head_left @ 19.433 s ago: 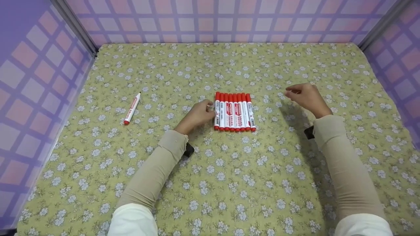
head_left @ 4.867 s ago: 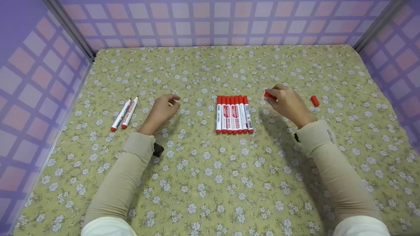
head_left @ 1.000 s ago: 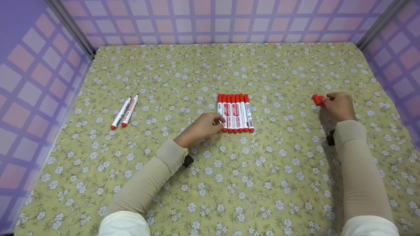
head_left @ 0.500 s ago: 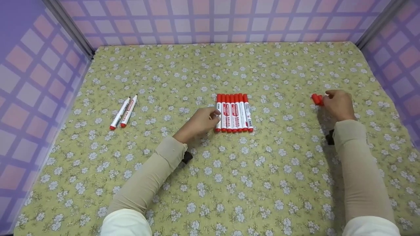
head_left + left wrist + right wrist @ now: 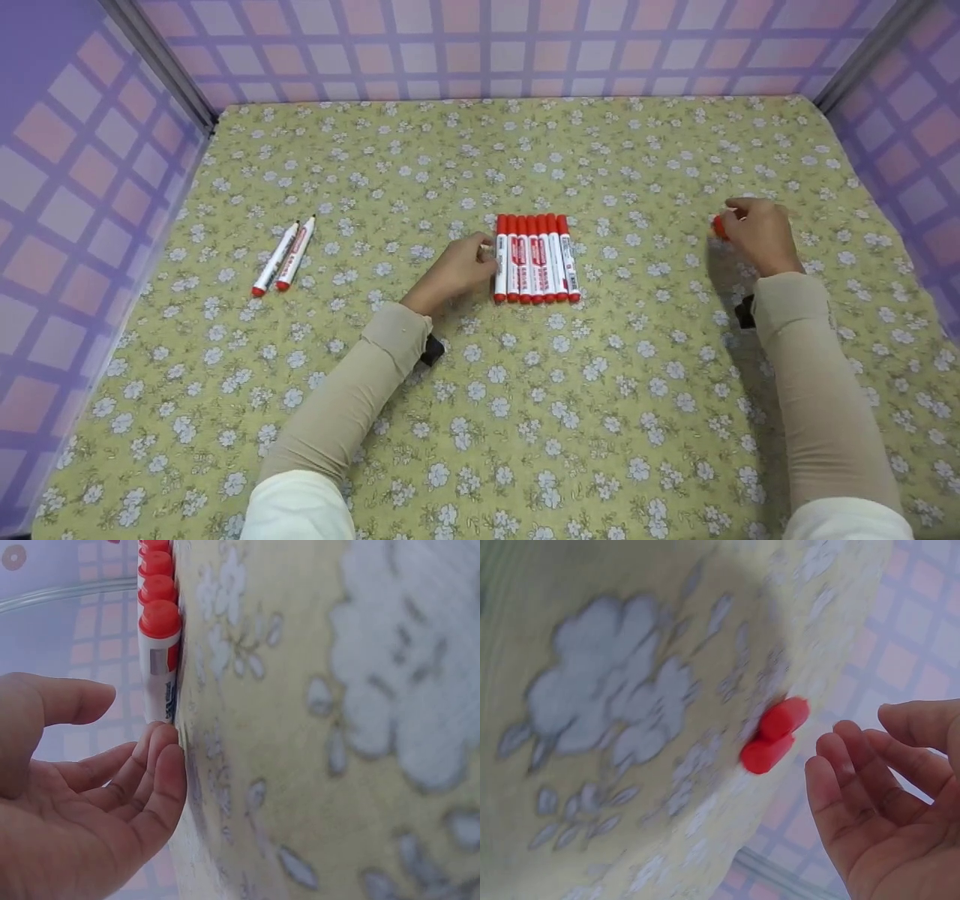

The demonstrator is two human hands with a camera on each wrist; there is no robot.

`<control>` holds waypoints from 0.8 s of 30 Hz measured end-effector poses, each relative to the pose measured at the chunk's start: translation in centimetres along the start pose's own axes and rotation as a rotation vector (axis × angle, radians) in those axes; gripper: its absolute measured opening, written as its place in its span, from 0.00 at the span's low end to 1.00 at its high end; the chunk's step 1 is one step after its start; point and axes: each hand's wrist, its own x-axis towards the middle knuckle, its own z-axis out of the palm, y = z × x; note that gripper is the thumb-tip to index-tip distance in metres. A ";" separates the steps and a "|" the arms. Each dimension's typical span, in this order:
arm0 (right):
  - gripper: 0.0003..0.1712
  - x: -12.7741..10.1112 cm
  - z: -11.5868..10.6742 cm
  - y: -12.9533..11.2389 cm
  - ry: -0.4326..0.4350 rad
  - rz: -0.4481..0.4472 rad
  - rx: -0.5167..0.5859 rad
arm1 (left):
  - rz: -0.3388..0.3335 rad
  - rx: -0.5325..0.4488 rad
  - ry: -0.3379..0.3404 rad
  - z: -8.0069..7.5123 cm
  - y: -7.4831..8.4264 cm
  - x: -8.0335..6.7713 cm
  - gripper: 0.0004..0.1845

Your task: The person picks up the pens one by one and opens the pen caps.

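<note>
Left hand [image 5: 454,271]: thumb and fingers loosely parted, gripping nothing; whether it touches the marker row [image 5: 537,259] to its right, I can't tell.
Right hand [image 5: 761,238]: loosely parted, gripping nothing, near two loose red caps [image 5: 775,736].
Row: seven white, red-capped.
Uncapped markers [image 5: 298,252]: two, left of both hands.

Head view: from above & behind both hands, faces fwd + down, far enough back to get L hand [image 5: 456,271], R hand [image 5: 761,234] & cloth [image 5: 480,420] all round. L wrist view: v. close, low, pic on its side, looks past L hand to row of markers [image 5: 160,621] at it. R wrist: same closeness, tilted, faces red caps [image 5: 776,735] near R hand. Head + L wrist share L hand/markers; head + R wrist, R hand/caps.
</note>
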 end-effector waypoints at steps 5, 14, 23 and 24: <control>0.26 0.0 0.6 -1.1 0.041 -0.083 -0.026 | -0.008 -0.016 -0.004 0.0 -0.2 0.7 0.23; 0.21 -0.2 1.5 -3.5 0.073 -0.158 -0.033 | -0.044 -0.008 0.020 0.1 0.1 1.7 0.21; 0.23 -0.3 2.2 -5.2 0.022 -0.183 -0.029 | -0.027 -0.043 0.046 0.2 0.3 2.1 0.20; 0.23 -0.3 2.3 -5.3 0.018 -0.183 -0.029 | -0.030 -0.046 0.045 0.2 0.3 2.1 0.20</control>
